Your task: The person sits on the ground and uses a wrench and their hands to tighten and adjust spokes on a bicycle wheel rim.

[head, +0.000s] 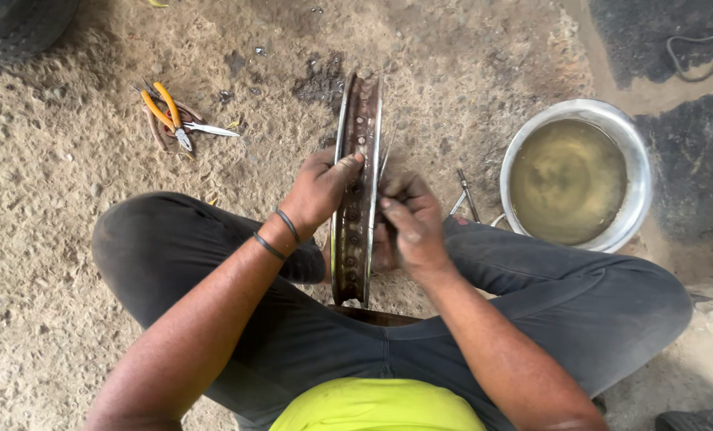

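Rusty wheel rim [356,152] stands upright between both hands, left grip [318,190] clasping its edge, right grip [408,219] pinching spoke [386,156]

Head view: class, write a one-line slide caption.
Both hands grip an upright rusty wheel rim beside a water basin.

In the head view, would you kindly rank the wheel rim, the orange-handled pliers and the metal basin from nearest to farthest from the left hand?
1. Wheel rim: gripped by the left hand.
2. Orange-handled pliers: on the ground, upper left.
3. Metal basin: far right, past the right hand.
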Demonstrator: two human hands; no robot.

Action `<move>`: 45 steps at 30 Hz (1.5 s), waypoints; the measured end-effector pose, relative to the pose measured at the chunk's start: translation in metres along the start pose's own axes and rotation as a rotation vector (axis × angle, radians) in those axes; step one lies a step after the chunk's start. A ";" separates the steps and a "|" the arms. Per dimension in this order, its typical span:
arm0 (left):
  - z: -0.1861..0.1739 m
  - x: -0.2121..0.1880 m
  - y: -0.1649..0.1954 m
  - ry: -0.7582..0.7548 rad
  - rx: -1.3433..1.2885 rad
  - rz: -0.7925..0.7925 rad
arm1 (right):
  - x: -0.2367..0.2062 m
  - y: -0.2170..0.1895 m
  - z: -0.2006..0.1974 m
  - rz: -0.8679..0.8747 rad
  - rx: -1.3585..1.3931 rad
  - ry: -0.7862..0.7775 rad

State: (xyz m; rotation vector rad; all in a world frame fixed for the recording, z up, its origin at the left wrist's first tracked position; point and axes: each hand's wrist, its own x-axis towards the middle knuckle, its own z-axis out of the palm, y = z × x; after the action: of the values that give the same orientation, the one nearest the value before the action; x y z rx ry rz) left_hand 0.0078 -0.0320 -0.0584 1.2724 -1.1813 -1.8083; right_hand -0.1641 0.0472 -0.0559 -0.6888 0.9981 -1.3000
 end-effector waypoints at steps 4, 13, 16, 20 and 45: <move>-0.002 0.002 0.001 -0.034 0.097 0.045 | 0.036 -0.012 -0.012 0.082 0.013 0.080; -0.008 0.008 0.006 -0.098 0.028 -0.021 | 0.032 -0.004 -0.012 0.030 0.113 -0.005; -0.008 0.007 0.009 -0.122 0.058 -0.035 | 0.043 -0.002 -0.014 0.075 0.101 0.090; -0.005 0.007 0.011 -0.111 0.003 0.056 | 0.070 -0.002 -0.011 0.144 0.163 0.119; 0.004 -0.008 0.046 -0.008 1.160 0.396 | 0.073 0.013 -0.013 0.583 -0.209 0.124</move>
State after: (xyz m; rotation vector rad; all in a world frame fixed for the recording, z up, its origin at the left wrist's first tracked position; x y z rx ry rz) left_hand 0.0064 -0.0422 -0.0131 1.3989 -2.4284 -0.7621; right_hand -0.1717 -0.0204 -0.0878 -0.4248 1.3281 -0.7391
